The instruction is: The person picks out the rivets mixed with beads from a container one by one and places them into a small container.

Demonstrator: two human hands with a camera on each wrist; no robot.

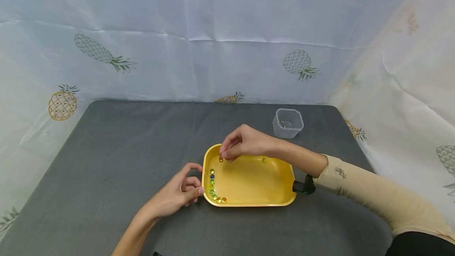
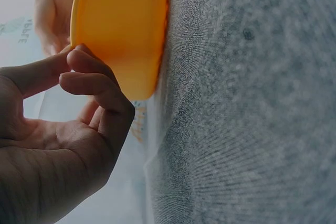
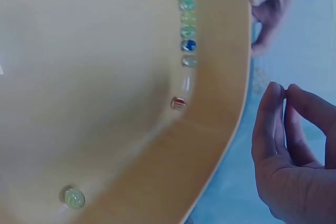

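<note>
A yellow tray (image 1: 249,205) holds several glass marbles. Most of them, including a blue marble (image 1: 212,176), form a curved row along its left end. My left hand (image 1: 177,192) grips the rim at that end, thumb and fingertips against it. Over the far left corner hovers my right hand (image 1: 239,144), thumb and fingertips drawn together. In the right wrist view nothing shows between those fingertips. Just below them, an amber-red marble (image 3: 178,103) lies on the tray floor, apart from the row. A yellow-green marble (image 1: 264,160) sits alone near the far side.
Behind the tray, to the right, stands a clear plastic container (image 1: 288,123) with a few small things inside. Everything rests on a dark grey table (image 1: 124,149). Pineapple-print curtains (image 1: 231,23) hang along its back and sides.
</note>
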